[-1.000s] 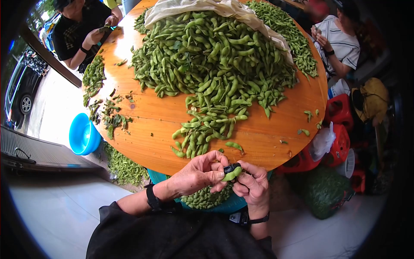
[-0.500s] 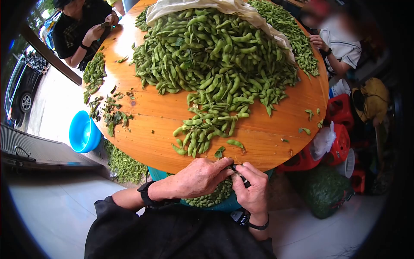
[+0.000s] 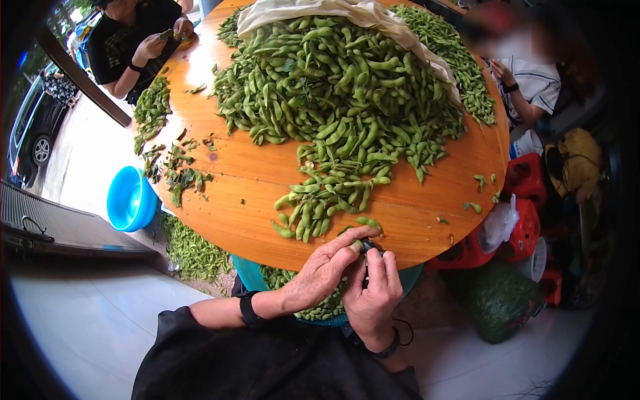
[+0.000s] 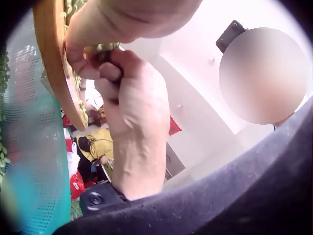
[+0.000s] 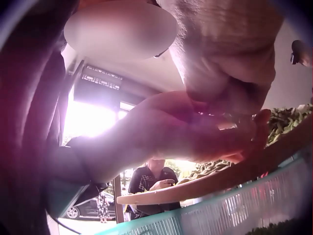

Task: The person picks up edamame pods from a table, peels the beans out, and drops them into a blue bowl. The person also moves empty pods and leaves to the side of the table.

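In the head view, both hands meet over the table's near edge. My left hand (image 3: 319, 277) pinches a green edamame pod (image 3: 361, 245) by its thumb tip, the index finger stretched across above it. Close against it, my right hand (image 3: 375, 297) curls its fingers round a small black tool (image 3: 368, 246). Fingers hide most of the pod and tool. Below the hands stands a teal basket (image 3: 247, 272) with shelled green beans (image 3: 277, 279) in it. Loose pods (image 3: 320, 210) lie just beyond the fingertips, trailing from a big heap of edamame (image 3: 340, 87).
The round wooden table (image 3: 247, 220) also bears plucked leaves (image 3: 180, 170) and a pale cloth (image 3: 400, 33) behind the heap. A blue basin (image 3: 131, 200) and pods on the floor (image 3: 193, 250) are at left. Red stools (image 3: 523, 227) stand at right. Two other people sit across.
The left hand has turned over, its index finger now stretched forward. Both hands have shifted slightly, and the pod plainly seen between them earlier is now mostly covered.
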`<state>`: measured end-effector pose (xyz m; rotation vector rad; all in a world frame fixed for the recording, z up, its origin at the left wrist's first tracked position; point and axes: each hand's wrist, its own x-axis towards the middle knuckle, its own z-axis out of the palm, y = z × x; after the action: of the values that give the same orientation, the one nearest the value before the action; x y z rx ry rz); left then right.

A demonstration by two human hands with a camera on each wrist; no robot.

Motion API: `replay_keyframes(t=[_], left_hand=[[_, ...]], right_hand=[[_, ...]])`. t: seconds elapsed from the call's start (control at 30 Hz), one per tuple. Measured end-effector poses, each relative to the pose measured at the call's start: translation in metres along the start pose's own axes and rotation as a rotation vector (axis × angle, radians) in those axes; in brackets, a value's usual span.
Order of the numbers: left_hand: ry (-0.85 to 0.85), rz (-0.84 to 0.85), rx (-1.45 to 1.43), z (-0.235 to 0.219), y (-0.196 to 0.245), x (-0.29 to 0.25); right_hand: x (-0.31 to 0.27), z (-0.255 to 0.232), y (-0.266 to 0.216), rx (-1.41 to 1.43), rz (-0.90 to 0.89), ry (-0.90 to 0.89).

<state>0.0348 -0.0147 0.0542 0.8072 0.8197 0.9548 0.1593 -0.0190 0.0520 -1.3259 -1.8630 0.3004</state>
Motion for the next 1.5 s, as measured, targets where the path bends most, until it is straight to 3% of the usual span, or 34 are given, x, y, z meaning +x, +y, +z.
replay_keyframes(t=[0.07, 0.23, 0.3, 0.43, 0.53, 0.6, 0.67, 0.7, 0.8, 0.87, 0.97, 1.0, 1.03, 1.07, 1.17, 1.2, 1.27, 1.3, 1.4, 1.5], left_hand=[[0.090, 0.113, -0.158, 0.008, -0.005, 0.002], [0.000, 0.065, -0.042, -0.004, -0.015, 0.001], [0.020, 0.074, -0.194, -0.003, -0.018, 0.002], [-0.036, 0.065, -0.380, -0.006, -0.007, 0.006], [0.003, 0.042, -0.355, -0.003, -0.006, 0.010], [-0.025, 0.117, -0.250, -0.004, -0.010, 0.011], [0.076, 0.056, -0.540, 0.005, -0.018, 0.008], [0.078, 0.137, -0.430, 0.006, -0.024, 0.006], [0.079, 0.006, -0.378, 0.001, -0.029, 0.004], [0.057, 0.053, -0.233, -0.003, -0.022, 0.002], [-0.064, 0.046, -0.038, -0.024, -0.015, 0.001], [-0.144, -0.088, -0.010, -0.030, -0.005, 0.001], [-0.224, -0.222, 0.020, -0.032, 0.001, 0.000], [-0.225, -0.223, 0.021, -0.032, 0.003, -0.002], [-0.207, -0.296, -0.116, -0.028, -0.002, -0.004], [-0.207, -0.296, -0.115, -0.023, -0.003, -0.004], [-0.049, -0.313, -0.194, -0.014, -0.004, -0.004], [-0.049, -0.313, -0.193, -0.013, -0.010, -0.004], [-0.041, -0.231, -0.288, -0.011, -0.023, -0.004], [-0.005, -0.212, -0.246, -0.007, -0.026, -0.008]], right_hand=[[0.002, 0.000, 0.000, -0.012, -0.011, 0.001], [0.005, -0.007, 0.004, 0.071, 0.069, -0.068], [0.003, -0.006, 0.004, 0.074, 0.070, -0.098], [-0.010, 0.010, -0.001, -0.131, -0.121, 0.025], [-0.010, 0.012, 0.000, -0.130, -0.114, 0.015], [-0.008, 0.012, 0.003, -0.118, -0.105, 0.006], [-0.005, 0.010, 0.004, -0.093, -0.093, 0.029], [-0.003, 0.010, 0.008, -0.109, -0.107, 0.067], [0.002, -0.001, 0.008, 0.010, -0.037, 0.026], [0.009, -0.010, 0.018, 0.142, -0.029, -0.056], [0.007, -0.027, 0.032, 0.628, 0.337, -0.289], [0.007, -0.032, 0.033, 0.858, 0.520, -0.349], [0.007, -0.037, 0.036, 0.989, 0.593, -0.396], [0.007, -0.040, 0.039, 1.119, 0.666, -0.443], [0.005, -0.041, 0.045, 1.141, 0.746, -0.466], [0.004, -0.040, 0.043, 1.142, 0.745, -0.465], [0.003, -0.034, 0.033, 0.590, 0.367, -0.350], [0.000, -0.032, 0.033, 0.427, 0.238, -0.308], [0.001, -0.033, 0.023, 0.299, 0.121, -0.241], [-0.001, -0.035, 0.026, 0.319, 0.143, -0.246]])
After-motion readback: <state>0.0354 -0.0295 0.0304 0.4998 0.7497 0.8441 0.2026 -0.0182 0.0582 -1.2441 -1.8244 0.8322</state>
